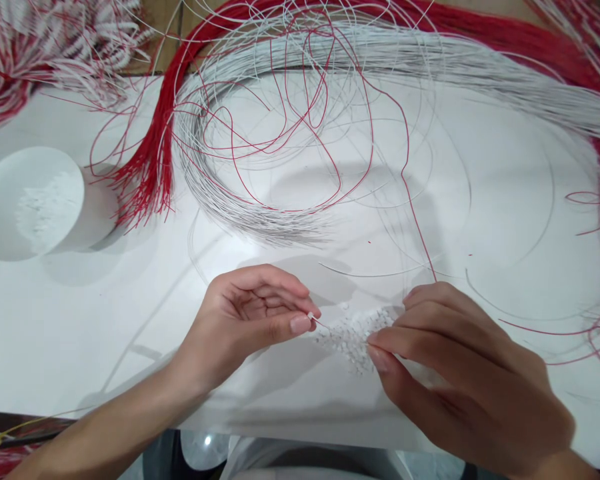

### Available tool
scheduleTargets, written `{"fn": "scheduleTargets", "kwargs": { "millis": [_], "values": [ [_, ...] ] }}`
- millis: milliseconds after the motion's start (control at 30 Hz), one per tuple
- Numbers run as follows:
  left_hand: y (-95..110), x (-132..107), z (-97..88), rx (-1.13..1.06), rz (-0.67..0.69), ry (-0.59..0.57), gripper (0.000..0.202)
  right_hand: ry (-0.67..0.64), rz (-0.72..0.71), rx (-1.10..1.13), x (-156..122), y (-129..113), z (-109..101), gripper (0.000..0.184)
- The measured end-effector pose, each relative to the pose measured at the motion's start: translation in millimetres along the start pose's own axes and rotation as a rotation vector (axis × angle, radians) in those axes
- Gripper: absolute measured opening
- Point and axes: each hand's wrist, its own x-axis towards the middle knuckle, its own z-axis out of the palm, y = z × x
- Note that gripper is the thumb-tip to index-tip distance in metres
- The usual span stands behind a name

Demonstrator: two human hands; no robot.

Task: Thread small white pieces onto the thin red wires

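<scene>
My left hand (253,319) is closed in a pinch, thumb against fingertips, on a tiny white connector piece (311,315) with a thin wire end running out of it. My right hand (460,373) is closed too, its fingers pinched at the edge of a small heap of white connector pieces (353,337) on the white table (80,320). A thin red wire (415,220) runs from the loops above down to my right fingers. What my right fingertips grip is too small to name for sure.
A thick bundle of white wires (240,200) curves across the table's middle, with a red wire bundle (147,173) to its left and along the top. A white bowl (30,200) holding white pieces stands at left. More red and white wires (40,47) lie at top left.
</scene>
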Motion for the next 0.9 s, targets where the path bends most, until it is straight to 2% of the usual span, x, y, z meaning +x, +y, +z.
{"fn": "scheduleTargets", "kwargs": {
  "millis": [233, 400, 600, 733, 900],
  "values": [
    [0.1, 0.3, 0.8, 0.017, 0.048, -0.022, 0.017, 0.014, 0.008, 0.019, 0.2, 0.1, 0.7, 0.015],
    [2.6, -3.1, 3.0, 0.119, 0.103, -0.01, 0.016, 0.027, 0.038, 0.052, 0.0, -0.7, 2.6, 0.015],
    [0.0, -8.2, 3.3, 0.278, 0.278, -0.014, 0.021, 0.028, 0.131, 0.133, 0.9, -0.9, 2.3, 0.015],
    [-5.1, -8.4, 0.5, 0.331, 0.416, -0.098, 0.029, 0.024, 0.15, 0.18, 0.4, -0.1, 2.2, 0.014],
    [-8.9, -8.7, -0.4, 0.438, 0.497, -0.163, 0.035, 0.035, 0.127, 0.177, -3.4, -1.1, 9.3, 0.011]
  ]
}}
